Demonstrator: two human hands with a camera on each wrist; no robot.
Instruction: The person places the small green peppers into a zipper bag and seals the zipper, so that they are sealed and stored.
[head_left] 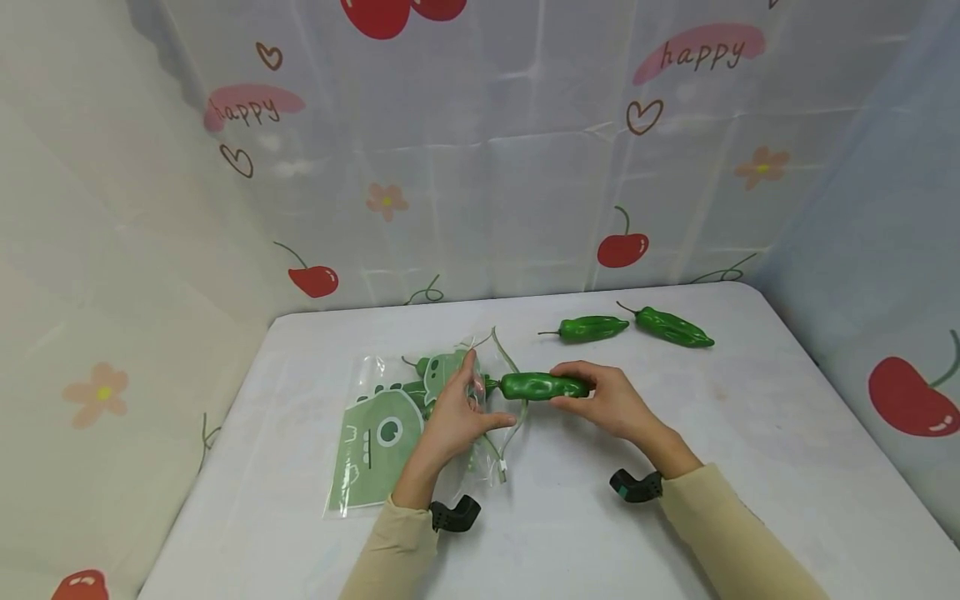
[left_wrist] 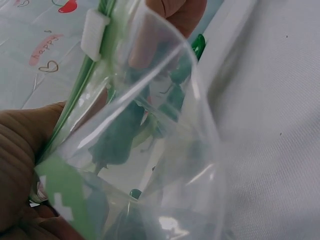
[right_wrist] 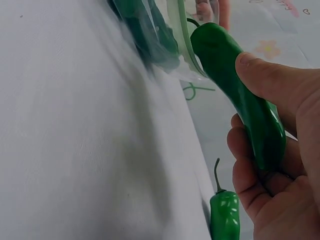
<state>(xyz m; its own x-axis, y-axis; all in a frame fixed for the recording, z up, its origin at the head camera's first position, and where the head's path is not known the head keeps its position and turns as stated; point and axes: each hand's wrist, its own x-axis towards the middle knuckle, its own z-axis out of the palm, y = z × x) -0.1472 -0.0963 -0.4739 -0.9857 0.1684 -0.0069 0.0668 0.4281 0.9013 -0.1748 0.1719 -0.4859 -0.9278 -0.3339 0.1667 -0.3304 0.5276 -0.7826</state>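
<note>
My right hand point(head_left: 607, 404) grips a long green chili pepper point(head_left: 542, 386) near its blunt end, thumb along one side and fingers curled round the other. Its stem end points left, at the mouth of a clear zip bag point(head_left: 375, 450) printed with a green cartoon dinosaur. My left hand point(head_left: 457, 412) holds the bag by its mouth, which gapes toward the pepper. In the left wrist view a white slider point(left_wrist: 94, 35) sits on the green zip strip. Inside the bag, dark green peppers point(left_wrist: 117, 135) show through the film.
Two more green peppers lie at the back right of the white table point(head_left: 750, 433), one pepper point(head_left: 592, 328) left of the other pepper point(head_left: 672, 327). A patterned curtain point(head_left: 495, 200) hangs behind the table and at both sides.
</note>
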